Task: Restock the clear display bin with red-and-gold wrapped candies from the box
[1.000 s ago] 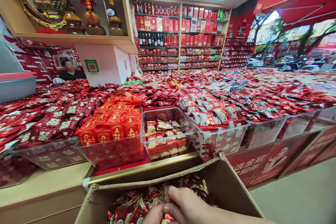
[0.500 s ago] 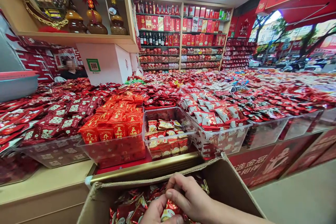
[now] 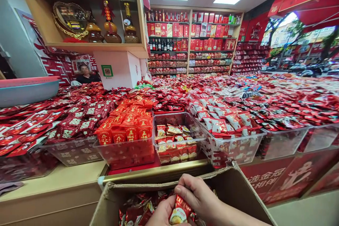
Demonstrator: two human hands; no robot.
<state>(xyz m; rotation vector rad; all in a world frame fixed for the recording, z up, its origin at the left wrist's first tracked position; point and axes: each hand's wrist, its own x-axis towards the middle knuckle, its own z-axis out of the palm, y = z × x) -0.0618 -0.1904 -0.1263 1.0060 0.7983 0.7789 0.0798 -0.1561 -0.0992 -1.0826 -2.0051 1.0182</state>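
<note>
Right hand (image 3: 201,197): red candy packets (image 3: 180,212) pinched in the fingers, now lifted higher inside the cardboard box (image 3: 238,187).
Left hand (image 3: 162,214): seemingly beneath them; finger state cannot be told.

Cardboard box (image 3: 238,190): top open, packets (image 3: 135,212) heaped inside. Beyond its far wall: gold counter edge (image 3: 156,174), then clear bins (image 3: 127,155) in a row. Right of box: bare floor (image 3: 304,212).

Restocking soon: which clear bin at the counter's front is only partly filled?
The clear bin right of the orange-red packets; its sweets sit below the rim, others are heaped.
</note>
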